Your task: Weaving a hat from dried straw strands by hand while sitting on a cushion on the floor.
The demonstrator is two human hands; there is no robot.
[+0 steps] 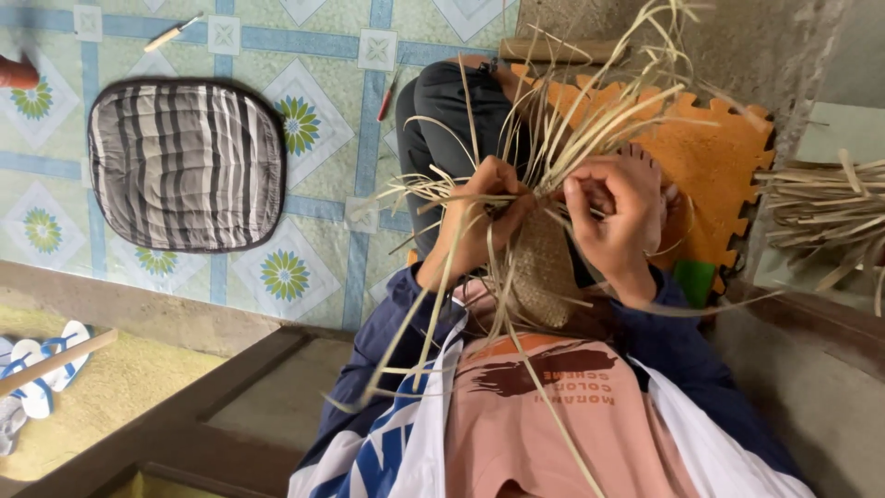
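A half-woven piece of pale straw [544, 267] rests over my lap, with many loose strands [590, 101] fanning up and out from its edge. My left hand [484, 212] grips the woven edge and pinches several strands. My right hand [616, 214] is closed on strands at the same edge, just right of the left hand. Long single strands trail down across my pink shirt and dark blue jacket sleeves. My bent legs in dark trousers [442, 111] lie beyond the hands.
A striped grey cushion [187, 164] lies on the patterned tile floor. An orange foam mat [710, 166] is under my legs. A bundle of straw [825, 207] sits at right. A small knife [171, 35], a red-handled tool [387, 97] and sandals [41, 369] lie around.
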